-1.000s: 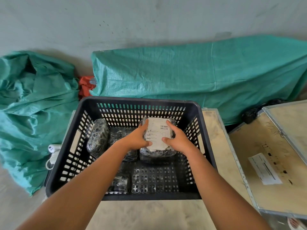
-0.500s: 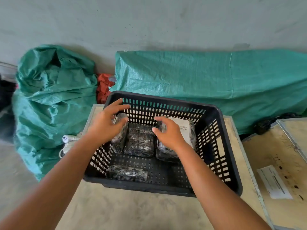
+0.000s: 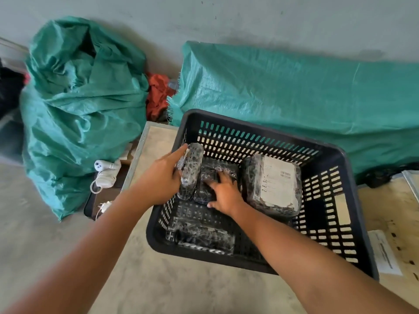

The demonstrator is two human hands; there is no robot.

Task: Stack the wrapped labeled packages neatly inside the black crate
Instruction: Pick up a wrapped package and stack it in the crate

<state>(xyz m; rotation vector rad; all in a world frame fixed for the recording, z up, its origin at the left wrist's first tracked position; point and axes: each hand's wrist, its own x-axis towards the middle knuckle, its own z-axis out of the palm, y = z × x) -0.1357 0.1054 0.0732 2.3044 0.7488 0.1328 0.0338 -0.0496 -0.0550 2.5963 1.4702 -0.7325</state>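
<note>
- The black crate (image 3: 353,225) is sitting on a pale wooden top (image 3: 158,279), its far wall toward a green tarp-covered heap (image 3: 294,91); four wrapped packages are lying inside it.
- The labelled package (image 3: 275,185) is the largest, resting flat in the crate's far right part with its white label facing up — probably so it is readable from above.
- A low package (image 3: 205,237) is lying flat along the near wall, toward the near left corner, apart from both hands.
- The right hand (image 3: 223,192) is pressing down on the flat middle package (image 3: 212,177) with fingers spread and not curled around it; it looks to be steadying or nudging that one rather than lifting.
- The left hand (image 3: 162,177) is wrapping around the narrow package (image 3: 190,169), which is standing on edge against the crate's left wall, thumb side hidden; the fingers are closing on it, likely to lay it flat or to close the row up tight.
- Judging by the bare floor, much of the crate is waiting to be filled.
</note>
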